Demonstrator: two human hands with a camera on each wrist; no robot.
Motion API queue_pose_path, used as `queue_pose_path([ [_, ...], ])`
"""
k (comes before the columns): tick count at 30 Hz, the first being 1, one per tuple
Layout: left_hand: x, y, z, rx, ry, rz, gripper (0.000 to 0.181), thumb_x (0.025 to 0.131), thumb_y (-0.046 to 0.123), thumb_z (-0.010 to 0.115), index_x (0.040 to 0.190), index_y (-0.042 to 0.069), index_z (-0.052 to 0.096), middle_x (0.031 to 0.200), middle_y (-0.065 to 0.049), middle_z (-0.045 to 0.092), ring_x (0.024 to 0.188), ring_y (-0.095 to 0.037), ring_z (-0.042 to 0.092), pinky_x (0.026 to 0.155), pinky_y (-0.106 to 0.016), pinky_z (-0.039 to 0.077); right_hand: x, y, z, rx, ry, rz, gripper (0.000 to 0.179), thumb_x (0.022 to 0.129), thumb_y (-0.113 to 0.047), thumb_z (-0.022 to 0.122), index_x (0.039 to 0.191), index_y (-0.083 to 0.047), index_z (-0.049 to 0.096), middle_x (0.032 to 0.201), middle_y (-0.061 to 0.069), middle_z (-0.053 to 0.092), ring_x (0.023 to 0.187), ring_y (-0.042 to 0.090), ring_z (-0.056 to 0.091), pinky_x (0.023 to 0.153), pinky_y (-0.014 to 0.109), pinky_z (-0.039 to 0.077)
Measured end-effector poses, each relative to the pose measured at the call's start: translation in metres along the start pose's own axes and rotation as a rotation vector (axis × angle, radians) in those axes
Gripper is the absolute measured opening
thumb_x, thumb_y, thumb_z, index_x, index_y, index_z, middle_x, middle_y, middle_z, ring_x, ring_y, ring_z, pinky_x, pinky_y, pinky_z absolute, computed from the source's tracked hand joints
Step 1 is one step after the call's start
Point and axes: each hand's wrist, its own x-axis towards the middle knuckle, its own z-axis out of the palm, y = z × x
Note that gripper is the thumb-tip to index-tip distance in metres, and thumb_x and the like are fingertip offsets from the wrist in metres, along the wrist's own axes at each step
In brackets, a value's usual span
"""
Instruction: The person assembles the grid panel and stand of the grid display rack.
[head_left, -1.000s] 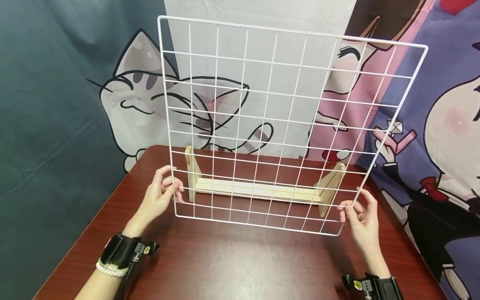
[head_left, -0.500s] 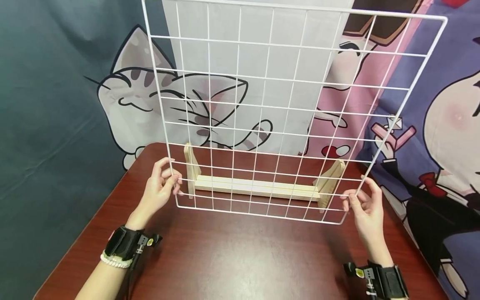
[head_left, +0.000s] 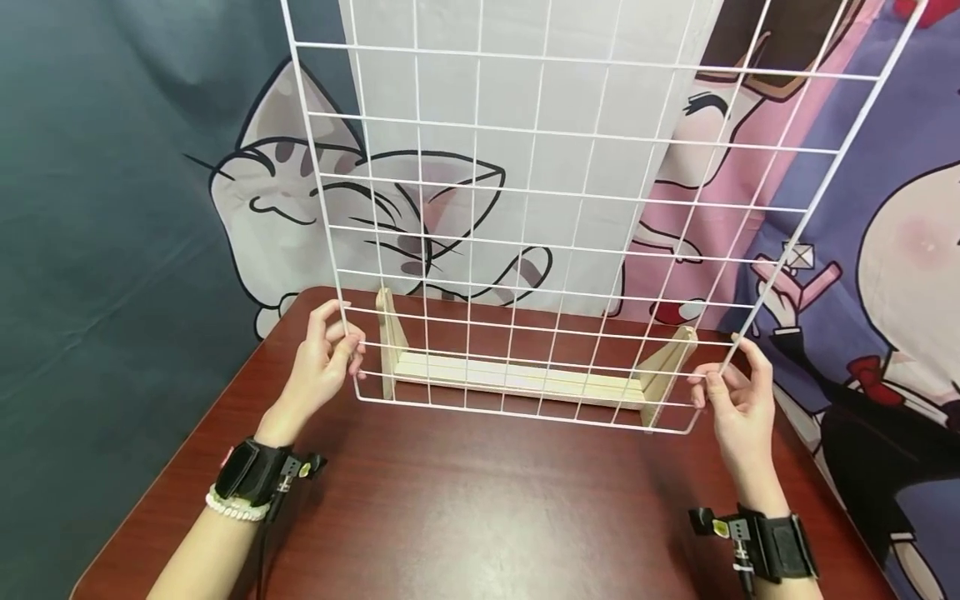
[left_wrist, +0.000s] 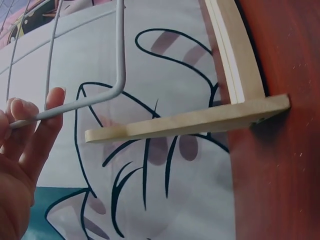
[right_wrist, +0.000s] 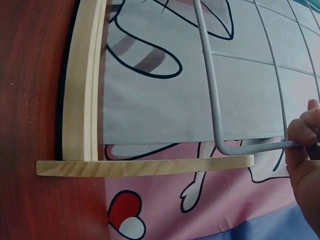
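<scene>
A white wire grid panel (head_left: 522, 416) is held up, tilted, above the table, its top edge out of the head view. My left hand (head_left: 318, 367) pinches its left side rod low down; my right hand (head_left: 741, 404) grips the right side rod at a similar height. Behind the lower part of the grid stands a pale wooden stand (head_left: 517, 379), a long slat between two end boards. In the left wrist view the panel's corner is apart from an end board (left_wrist: 190, 121). In the right wrist view a corner overlaps the other end board (right_wrist: 150, 168); contact cannot be told.
The stand rests on a reddish-brown table (head_left: 480, 517), towards its far edge. Behind hangs a printed cloth (head_left: 285, 225) with cartoon cats and figures. Black straps with small cameras sit on both wrists, and a beaded bracelet (head_left: 236, 507) on the left one.
Both hands have lifted the grid panel somewhat, and it looks larger and nearer. Its top edge has left the head view. The wooden stand has stayed put.
</scene>
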Motion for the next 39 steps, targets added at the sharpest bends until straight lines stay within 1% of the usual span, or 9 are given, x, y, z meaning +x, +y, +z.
queue_pose_path([
  [5, 0.005, 0.000, -0.002, 0.057, -0.021, 0.036, 0.043, 0.095, -0.011, 0.046, 0.133, -0.007, 0.027, 0.079, 0.009, 0.053, 0.047, -0.019, 0.049, 0.047, -0.026, 0.054, 0.004, 0.001, 0.001, 0.015, 0.000, -0.025, 0.052, 0.094, 0.020, 0.034, 0.142, 0.002, 0.030, 0.084, 0.012, 0.066, 0.053, 0.017, 0.047, 0.052, 0.023, 0.037],
  [10, 0.008, 0.001, -0.004, 0.091, -0.005, 0.048, 0.042, 0.096, -0.010, 0.045, 0.134, -0.004, 0.028, 0.078, 0.006, 0.053, 0.047, -0.016, 0.049, 0.047, -0.025, 0.053, 0.011, 0.001, 0.002, 0.008, -0.012, -0.038, 0.051, 0.094, 0.019, 0.034, 0.141, 0.002, 0.030, 0.083, 0.012, 0.065, 0.053, 0.018, 0.047, 0.051, 0.024, 0.036],
  [16, 0.014, 0.001, -0.004, 0.098, 0.008, 0.056, 0.041, 0.096, -0.010, 0.044, 0.133, -0.006, 0.027, 0.074, -0.011, 0.053, 0.046, -0.016, 0.049, 0.045, -0.026, 0.053, 0.016, 0.000, 0.002, -0.010, -0.025, -0.048, 0.051, 0.095, 0.018, 0.034, 0.142, 0.001, 0.029, 0.082, 0.012, 0.063, 0.054, 0.018, 0.045, 0.050, 0.024, 0.035],
  [21, 0.019, 0.001, -0.005, 0.111, 0.013, 0.067, 0.041, 0.097, -0.009, 0.044, 0.134, -0.007, 0.027, 0.074, -0.009, 0.053, 0.046, -0.017, 0.049, 0.045, -0.027, 0.053, 0.020, 0.000, 0.004, -0.048, -0.009, -0.043, 0.050, 0.095, 0.016, 0.037, 0.141, 0.000, 0.029, 0.079, 0.011, 0.061, 0.055, 0.017, 0.045, 0.048, 0.028, 0.029],
  [25, 0.024, -0.002, -0.005, 0.107, 0.013, 0.076, 0.040, 0.097, -0.008, 0.044, 0.134, -0.007, 0.027, 0.074, -0.013, 0.053, 0.047, -0.015, 0.049, 0.047, -0.024, 0.053, 0.025, 0.001, 0.005, -0.070, 0.014, -0.031, 0.049, 0.095, 0.014, 0.039, 0.141, -0.001, 0.030, 0.078, 0.010, 0.060, 0.056, 0.017, 0.046, 0.048, 0.028, 0.029],
  [29, 0.029, -0.004, -0.005, 0.105, 0.022, 0.082, 0.040, 0.097, -0.008, 0.043, 0.134, -0.006, 0.027, 0.072, -0.013, 0.052, 0.047, -0.016, 0.050, 0.047, -0.022, 0.052, 0.031, 0.001, 0.006, -0.030, 0.021, -0.023, 0.048, 0.095, 0.013, 0.040, 0.141, -0.001, 0.031, 0.079, 0.011, 0.062, 0.058, 0.017, 0.049, 0.049, 0.028, 0.030],
  [33, 0.033, -0.006, -0.005, 0.102, 0.028, 0.079, 0.041, 0.098, -0.008, 0.043, 0.135, -0.004, 0.028, 0.072, -0.013, 0.052, 0.047, -0.014, 0.051, 0.047, -0.024, 0.052, 0.034, 0.001, 0.006, 0.014, 0.013, -0.019, 0.049, 0.095, 0.014, 0.038, 0.141, 0.000, 0.032, 0.082, 0.012, 0.063, 0.058, 0.018, 0.048, 0.049, 0.027, 0.031],
  [36, 0.036, -0.007, -0.006, 0.109, 0.030, 0.076, 0.040, 0.098, -0.006, 0.043, 0.136, -0.003, 0.029, 0.072, -0.012, 0.052, 0.047, -0.013, 0.051, 0.048, -0.024, 0.052, 0.036, 0.001, 0.006, 0.013, 0.007, -0.019, 0.049, 0.095, 0.015, 0.038, 0.142, -0.001, 0.033, 0.081, 0.011, 0.064, 0.058, 0.017, 0.048, 0.049, 0.026, 0.033],
  [39, 0.038, -0.008, -0.006, 0.140, 0.048, 0.081, 0.040, 0.099, -0.005, 0.044, 0.136, -0.003, 0.029, 0.072, -0.012, 0.053, 0.048, -0.015, 0.050, 0.048, -0.021, 0.051, 0.038, 0.001, 0.006, 0.006, -0.011, -0.023, 0.050, 0.095, 0.015, 0.038, 0.142, -0.001, 0.033, 0.081, 0.011, 0.064, 0.059, 0.017, 0.048, 0.050, 0.026, 0.035],
])
